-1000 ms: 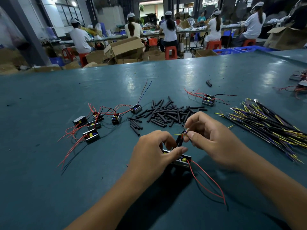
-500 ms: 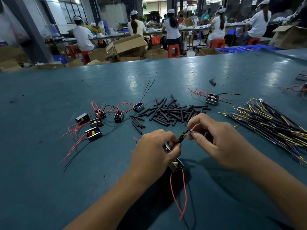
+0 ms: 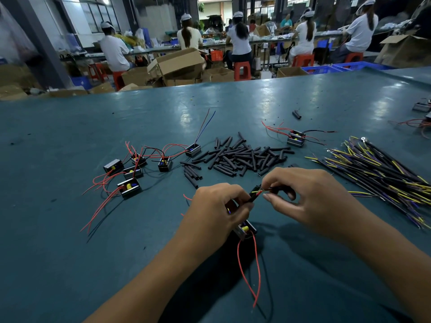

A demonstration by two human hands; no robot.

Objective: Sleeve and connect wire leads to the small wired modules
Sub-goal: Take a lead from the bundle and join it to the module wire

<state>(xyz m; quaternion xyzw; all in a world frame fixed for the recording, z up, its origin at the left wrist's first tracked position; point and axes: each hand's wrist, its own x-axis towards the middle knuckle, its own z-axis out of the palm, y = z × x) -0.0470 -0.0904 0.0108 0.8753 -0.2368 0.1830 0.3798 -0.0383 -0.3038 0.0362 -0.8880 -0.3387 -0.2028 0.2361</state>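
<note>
Six small modules are lying loose on the teal table [image 3: 70,229]: five are clustering at the left [image 3: 130,173], trailing red and black leads, with one of them [image 3: 193,149] sending a red and a blue lead upward, and a sixth [image 3: 296,138] is sitting alone to the right of the sleeve pile. One more module [image 3: 245,229] is being held under the left hand [image 3: 214,213], its yellow part peeking out just below the curled fingers, and two red leads [image 3: 249,271] are hanging from it toward the near edge. Dozens of short black sleeves [image 3: 242,157] are lying heaped in the middle of the table, too many and too overlapped for counting, and one stray piece [image 3: 296,114] is lying well apart farther back. A large bundle of black, yellow and purple wires [image 3: 377,173] is fanning out at the right, also beyond counting. Both hands are meeting just in front of the sleeve pile: the left is gripping the module and pinching a black sleeve [image 3: 253,195], while the right hand [image 3: 310,201] is pinching a yellow-tipped wire end [image 3: 259,190] between thumb and forefinger, right at the sleeve's mouth. Several people in white caps are sitting at benches in the background.
</note>
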